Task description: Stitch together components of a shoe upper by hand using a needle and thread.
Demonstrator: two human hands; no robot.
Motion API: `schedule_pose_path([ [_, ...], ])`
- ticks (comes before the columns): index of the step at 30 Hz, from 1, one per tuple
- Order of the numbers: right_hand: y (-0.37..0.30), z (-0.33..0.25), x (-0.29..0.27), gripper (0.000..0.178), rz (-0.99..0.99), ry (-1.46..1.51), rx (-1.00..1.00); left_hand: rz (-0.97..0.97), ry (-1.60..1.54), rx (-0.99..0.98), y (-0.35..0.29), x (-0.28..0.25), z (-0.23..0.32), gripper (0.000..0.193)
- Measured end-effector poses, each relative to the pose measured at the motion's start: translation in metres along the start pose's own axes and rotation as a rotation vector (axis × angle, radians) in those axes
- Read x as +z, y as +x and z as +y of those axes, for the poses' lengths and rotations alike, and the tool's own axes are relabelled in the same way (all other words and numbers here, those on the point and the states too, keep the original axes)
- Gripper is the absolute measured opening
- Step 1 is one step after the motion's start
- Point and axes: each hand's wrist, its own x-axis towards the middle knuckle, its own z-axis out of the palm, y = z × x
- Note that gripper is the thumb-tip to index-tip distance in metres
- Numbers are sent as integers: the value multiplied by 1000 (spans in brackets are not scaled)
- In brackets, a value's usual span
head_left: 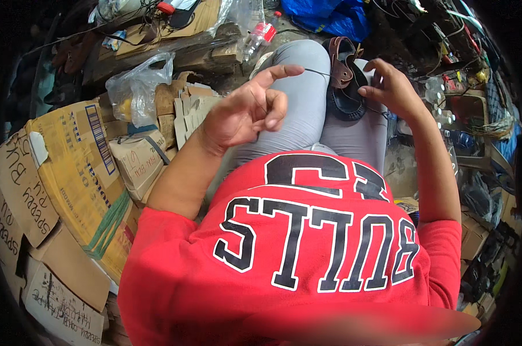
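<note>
A dark shoe with a brown leather upper part rests upright across my grey-trousered thighs. A thin dark thread stretches from the shoe to my left hand. That hand is raised to the left of the shoe, palm up, one finger stretched toward the shoe and the others curled, with the thread at the stretched fingertip. My right hand hovers at the shoe's right side, thumb and forefinger apart, the thumb tip close to the shoe's opening. Another bit of dark cord shows below the right thumb.
Cardboard boxes stack up on my left, with a clear plastic bag behind them. A plastic bottle lies beyond my knees. Blue sheeting is at the far side. Several small bottles and clutter fill the right.
</note>
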Motion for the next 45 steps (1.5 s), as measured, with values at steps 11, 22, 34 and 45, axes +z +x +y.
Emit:
schedule_pose_path([
  [11, 2, 8, 4, 24, -152, -19, -79, 622, 1898, 176, 21, -74, 44, 26],
  [22, -9, 17, 17, 28, -223, 38, 33, 523, 2140, -560, 228, -59, -12, 50],
  [34, -51, 21, 51, 21, 94, 756, 294, 558, 2088, -213, 207, -97, -9, 34],
  [45, -48, 23, 45, 27, 85, 564, 351, 225, 2047, -144, 186, -33, -19, 33],
])
